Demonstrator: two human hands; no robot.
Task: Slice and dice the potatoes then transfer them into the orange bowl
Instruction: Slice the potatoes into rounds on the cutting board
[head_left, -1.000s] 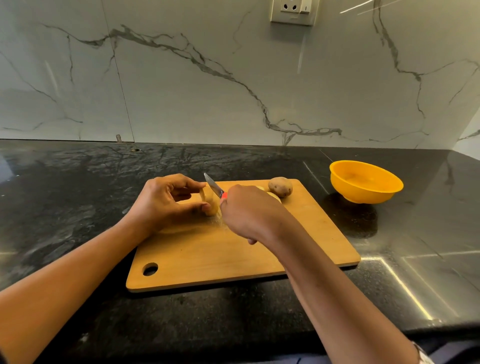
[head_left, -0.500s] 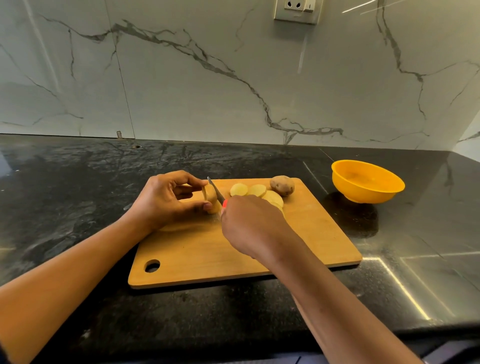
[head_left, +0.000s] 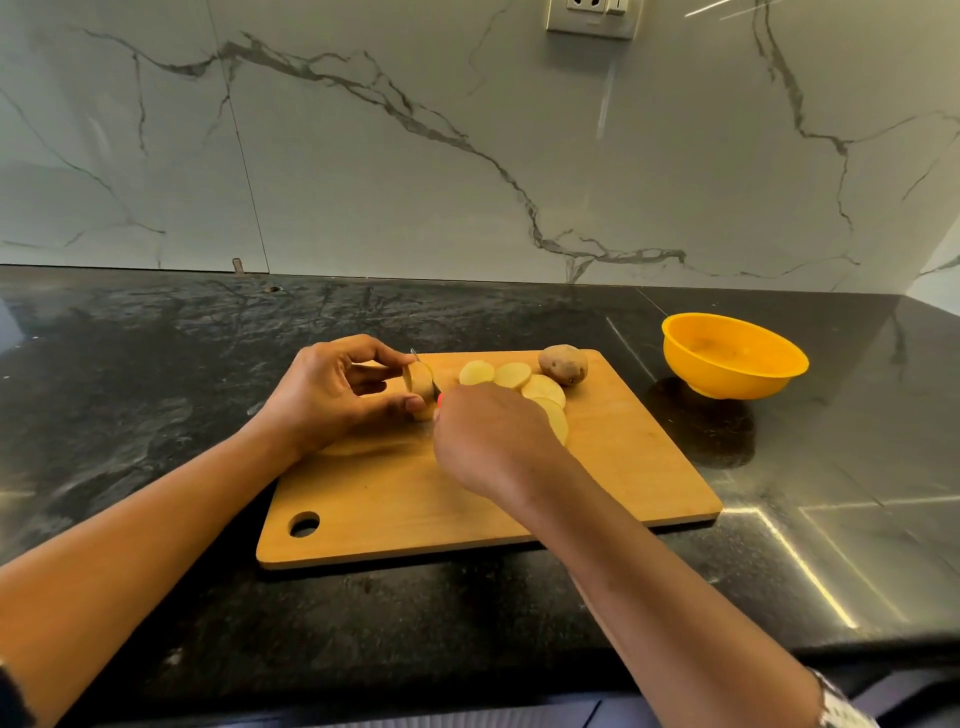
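**A:** Where did we stand with the potatoes?

**B:** Our left grip (head_left: 332, 395) pinched the potato stub (head_left: 420, 382) at about eleven o'clock on the cutting board (head_left: 467, 509). Our right grip (head_left: 488, 441) was closed around the knife (head_left: 439, 400), and the blade lay against the stub, just beside the left fingertips (head_left: 413, 402).

**A:** And the rest?

**B:** The slices (head_left: 543, 389) lay at twelve to one o'clock, with a whole potato (head_left: 563, 365) near them. The orange bowl (head_left: 727, 384) sat on the desk (head_left: 156, 364) at two o'clock, well apart.

**A:** What could go wrong?

**B:** We judged the stub too short for safety, so the blade could slip onto our fingertips. If the pinch loosened, the round stub could also roll.
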